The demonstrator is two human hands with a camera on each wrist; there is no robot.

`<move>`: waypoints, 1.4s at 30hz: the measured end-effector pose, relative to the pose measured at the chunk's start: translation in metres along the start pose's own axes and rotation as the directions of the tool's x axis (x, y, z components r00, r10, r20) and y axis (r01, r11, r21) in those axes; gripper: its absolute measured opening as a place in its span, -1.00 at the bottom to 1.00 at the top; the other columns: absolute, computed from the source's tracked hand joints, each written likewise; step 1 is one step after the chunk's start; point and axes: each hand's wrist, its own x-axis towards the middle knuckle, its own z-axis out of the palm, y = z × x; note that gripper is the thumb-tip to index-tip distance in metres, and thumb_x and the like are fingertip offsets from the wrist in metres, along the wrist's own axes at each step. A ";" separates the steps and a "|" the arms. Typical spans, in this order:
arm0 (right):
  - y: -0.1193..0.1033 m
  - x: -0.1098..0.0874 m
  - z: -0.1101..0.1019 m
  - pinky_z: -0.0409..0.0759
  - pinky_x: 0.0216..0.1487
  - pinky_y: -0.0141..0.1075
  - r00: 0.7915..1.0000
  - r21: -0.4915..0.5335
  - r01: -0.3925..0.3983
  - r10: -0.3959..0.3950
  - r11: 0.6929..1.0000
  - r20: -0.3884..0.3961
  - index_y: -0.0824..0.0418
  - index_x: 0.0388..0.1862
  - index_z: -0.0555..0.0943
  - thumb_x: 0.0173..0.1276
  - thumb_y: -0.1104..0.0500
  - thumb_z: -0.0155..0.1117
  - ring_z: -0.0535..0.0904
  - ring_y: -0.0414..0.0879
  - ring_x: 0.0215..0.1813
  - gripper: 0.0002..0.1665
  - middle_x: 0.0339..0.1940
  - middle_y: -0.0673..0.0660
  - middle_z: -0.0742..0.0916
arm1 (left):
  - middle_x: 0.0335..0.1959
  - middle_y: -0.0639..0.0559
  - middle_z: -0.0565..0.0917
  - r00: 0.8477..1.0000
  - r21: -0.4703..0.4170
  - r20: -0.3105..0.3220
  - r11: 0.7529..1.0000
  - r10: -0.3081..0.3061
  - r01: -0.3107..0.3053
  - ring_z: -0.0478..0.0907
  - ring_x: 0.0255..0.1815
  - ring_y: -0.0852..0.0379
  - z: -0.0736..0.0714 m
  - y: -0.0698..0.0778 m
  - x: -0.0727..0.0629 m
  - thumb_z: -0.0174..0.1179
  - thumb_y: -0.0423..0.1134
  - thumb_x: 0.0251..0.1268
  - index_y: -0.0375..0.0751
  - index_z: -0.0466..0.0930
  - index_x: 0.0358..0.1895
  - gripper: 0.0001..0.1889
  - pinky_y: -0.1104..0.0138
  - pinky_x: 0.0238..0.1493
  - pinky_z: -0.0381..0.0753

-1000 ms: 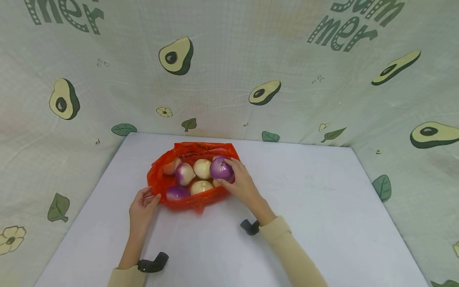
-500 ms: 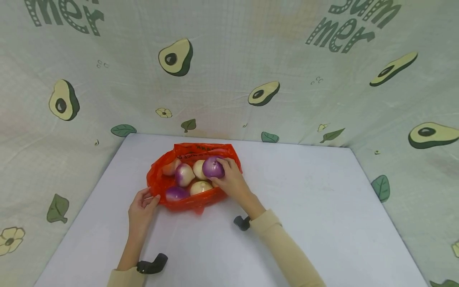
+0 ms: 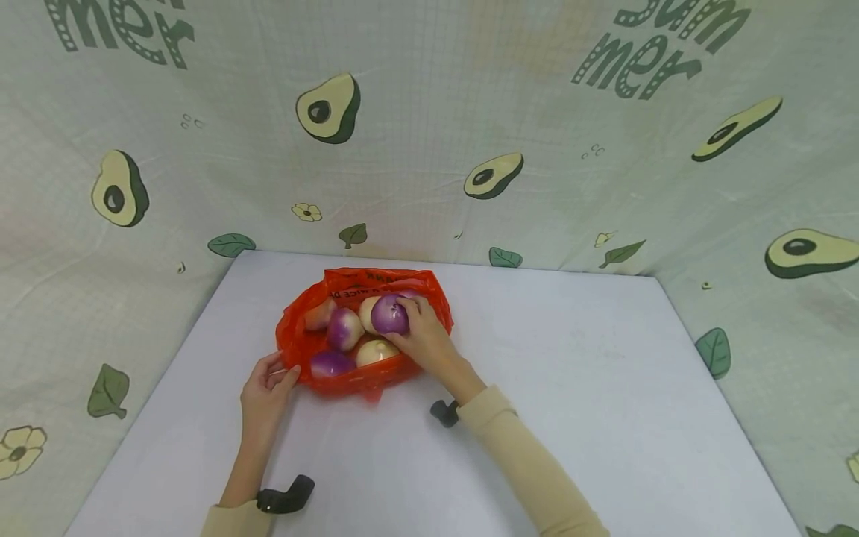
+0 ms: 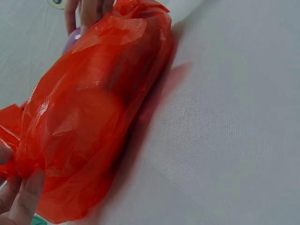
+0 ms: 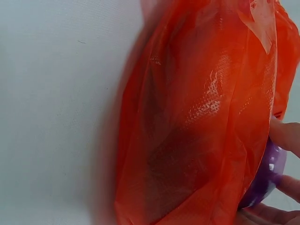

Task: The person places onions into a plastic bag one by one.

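Note:
A red plastic bag (image 3: 356, 383) lies with its mouth open, holding several purple and white onions. My right hand (image 3: 429, 339) grips a purple onion (image 3: 388, 314) inside the mouth, in front of a partly covered white onion (image 3: 366, 313). In the right wrist view the bag's side (image 5: 197, 112) hides most of that purple onion (image 5: 269, 173). My left hand (image 3: 265, 391) pinches the bag's left rim between thumb and fingers. Nearer the left hand are a purple-and-white onion (image 3: 345, 329), a purple one (image 3: 332, 363), and an orange-tinted one (image 3: 319, 315). A white onion (image 3: 377, 351) sits at the front.
The bag stands on a white table (image 3: 570, 373), left of its middle and toward the back. A pale cloth (image 3: 416, 97) printed with avocados and leaves hangs behind and at both sides. Black wrist mounts (image 3: 287, 495) sit on both arms.
My right hand has moved left with the purple onion, from the bag's right end to over the white onion near the middle. The left hand keeps its place on the rim.

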 end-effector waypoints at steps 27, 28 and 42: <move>0.006 0.009 0.015 0.50 0.17 -0.11 0.982 -0.388 0.066 0.009 0.919 0.188 0.32 0.16 0.48 0.36 -0.06 0.10 0.47 0.11 0.10 -0.43 0.11 0.23 0.58 | 0.02 -0.14 0.51 1.000 0.015 0.007 1.000 -0.022 0.022 0.42 -0.33 0.61 0.001 0.001 0.000 0.12 -0.11 0.30 -0.17 0.37 0.22 -0.54 0.79 -0.27 0.41; 0.006 0.009 0.015 0.49 0.17 -0.10 0.981 -0.386 0.059 0.018 0.921 0.194 0.32 0.17 0.47 0.36 -0.07 0.10 0.47 0.11 0.11 -0.42 0.12 0.23 0.57 | 0.02 -0.13 0.52 1.000 0.014 0.006 1.000 -0.025 0.025 0.42 -0.33 0.61 0.001 0.001 0.000 0.13 -0.10 0.30 -0.16 0.37 0.22 -0.54 0.79 -0.27 0.42; 0.012 0.006 0.007 0.42 0.14 -0.22 0.987 -0.355 0.140 -0.102 0.924 0.124 0.27 -0.25 0.65 0.35 0.07 0.09 0.48 0.01 0.01 -0.70 -0.07 0.12 0.66 | 0.03 -0.14 0.52 1.000 0.007 -0.006 1.000 -0.021 0.021 0.43 -0.34 0.62 0.000 0.001 0.000 0.14 -0.13 0.29 -0.18 0.37 0.21 -0.54 0.79 -0.26 0.42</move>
